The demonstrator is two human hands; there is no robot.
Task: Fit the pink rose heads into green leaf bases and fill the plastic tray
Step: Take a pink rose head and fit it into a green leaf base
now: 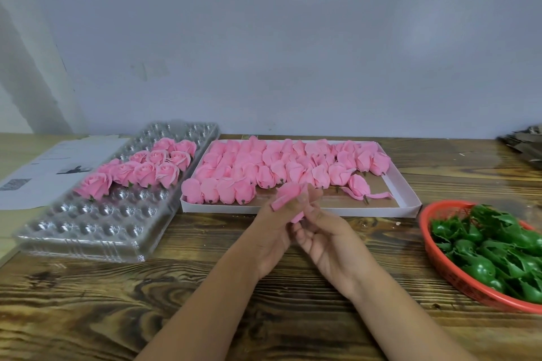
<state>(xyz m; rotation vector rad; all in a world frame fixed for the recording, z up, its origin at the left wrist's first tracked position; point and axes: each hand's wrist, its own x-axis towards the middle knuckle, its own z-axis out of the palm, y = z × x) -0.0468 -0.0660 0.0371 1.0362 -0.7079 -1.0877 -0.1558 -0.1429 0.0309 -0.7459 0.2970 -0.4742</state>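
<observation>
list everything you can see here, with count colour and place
plastic tray: one, clear, left on table
finished roses: about a dozen, pink, in tray's middle rows
white box: one, centre back
rose heads: dozens, pink, in box
basket: one, red, right edge
leaf bases: many, green, in basket
papers: white, far left
table: one, brown wood
held rose head: one, pink, between both hands
left hand: holds it
right hand: holds it
</observation>
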